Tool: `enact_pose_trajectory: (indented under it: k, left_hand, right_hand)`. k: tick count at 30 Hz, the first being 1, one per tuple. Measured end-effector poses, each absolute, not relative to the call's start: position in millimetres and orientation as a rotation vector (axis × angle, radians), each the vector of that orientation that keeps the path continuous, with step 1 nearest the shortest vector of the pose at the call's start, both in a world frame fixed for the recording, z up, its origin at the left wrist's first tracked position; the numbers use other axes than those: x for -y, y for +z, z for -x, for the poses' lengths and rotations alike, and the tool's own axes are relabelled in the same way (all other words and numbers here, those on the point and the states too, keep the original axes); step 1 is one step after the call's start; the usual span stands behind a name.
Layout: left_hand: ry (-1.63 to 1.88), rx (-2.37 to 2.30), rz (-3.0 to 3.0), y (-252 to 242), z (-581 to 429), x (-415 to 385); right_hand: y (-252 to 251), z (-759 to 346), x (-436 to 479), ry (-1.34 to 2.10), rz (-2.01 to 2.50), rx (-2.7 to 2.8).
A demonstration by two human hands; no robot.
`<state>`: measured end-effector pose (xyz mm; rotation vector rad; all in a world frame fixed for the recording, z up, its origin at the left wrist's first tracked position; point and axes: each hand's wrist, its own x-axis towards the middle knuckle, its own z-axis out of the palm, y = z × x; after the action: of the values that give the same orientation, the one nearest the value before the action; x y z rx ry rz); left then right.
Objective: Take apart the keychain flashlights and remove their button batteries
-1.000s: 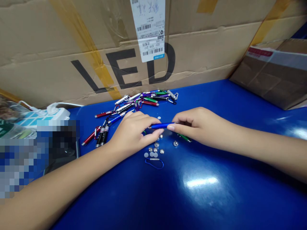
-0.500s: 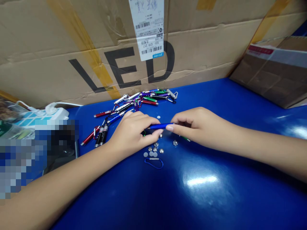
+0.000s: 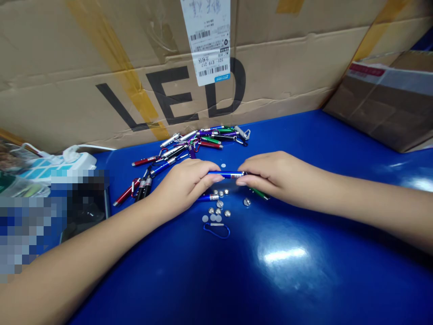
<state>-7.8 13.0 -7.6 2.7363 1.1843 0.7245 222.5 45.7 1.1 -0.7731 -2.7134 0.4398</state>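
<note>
A slim blue keychain flashlight [image 3: 228, 174] is held level above the table, spanning the gap between my hands. The fingertips of my left hand [image 3: 187, 183] pinch its left end. At the other end, the thumb and fingers of my right hand [image 3: 270, 171] close around it and hide its tip. Below my left hand lies another blue tube [image 3: 209, 197], partly covered. A green tube [image 3: 260, 194] pokes out beneath my right hand. Several silver button cells [image 3: 227, 213] and small pale discs [image 3: 205, 219] lie nearby, with a blue carabiner clip [image 3: 218, 231] nearest me.
A pile of coloured flashlights [image 3: 209, 144] lies along the large cardboard box [image 3: 277, 85] behind. Another carton [image 3: 382, 104] stands at the right. On the left are a white power strip [image 3: 72, 167] and a dark device [image 3: 88, 207], partly blurred, on the blue table [image 3: 216, 280].
The blue flashlight has turned, so its printed label now shows. My left hand has shifted slightly up and left, uncovering the second blue tube and more button cells.
</note>
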Motion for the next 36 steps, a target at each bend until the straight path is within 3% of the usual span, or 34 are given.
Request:
enact_pose_trajectory:
  k: [13, 20, 27, 33, 36]
  left_hand:
    - [0.598, -1.188, -2.251, -1.3, 1.9, -3.4]
    - [0.905, -1.167, -2.479, -3.5, 2.2, -2.2]
    - [0.711, -1.155, -2.369, -4.3, 1.0, -4.6]
    - [0.887, -1.079, -2.531, -13.1, 2.0, -3.7]
    - [0.82, -1.164, -2.653, -6.1, -0.4, -0.9]
  right_hand:
    - [5.6, -224.3, -34.8, -0.368, 0.556, 2.815]
    - [-0.3, -224.3, -44.1, 0.021, 0.576, 2.765]
    - [-1.6, -225.1, -40.2, -0.463, 0.518, 2.762]
    - [-6.2, -222.2, -47.3, 0.144, 0.573, 2.791]
    - [-7.5, -221.5, -44.5, 0.013, 0.559, 2.811]
